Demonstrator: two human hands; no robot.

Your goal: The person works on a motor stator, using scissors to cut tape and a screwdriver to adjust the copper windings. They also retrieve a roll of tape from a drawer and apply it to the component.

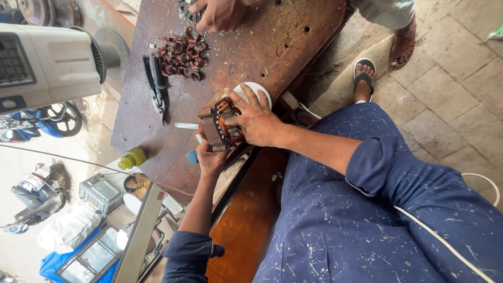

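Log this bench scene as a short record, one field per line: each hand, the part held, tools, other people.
left hand: grips the lower side of the motor stator
right hand: lies over the stator's top, fingers on the copper windings
motor stator: dark laminated core with copper coils, on the workbench
pliers: lie flat, untouched
copper wire scraps: loose pile beyond the pliers
other person's hand: at the bench's far edge, near the scraps
yellow bottle: on its side by the bench edge

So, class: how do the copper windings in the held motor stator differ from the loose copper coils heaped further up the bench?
The stator windings sit seated in a metal core, gripped by both hands; the loose coils lie bare, scattered on the bench. The stator stands at the bench edge, the heap mid-bench. Both are reddish copper wire.
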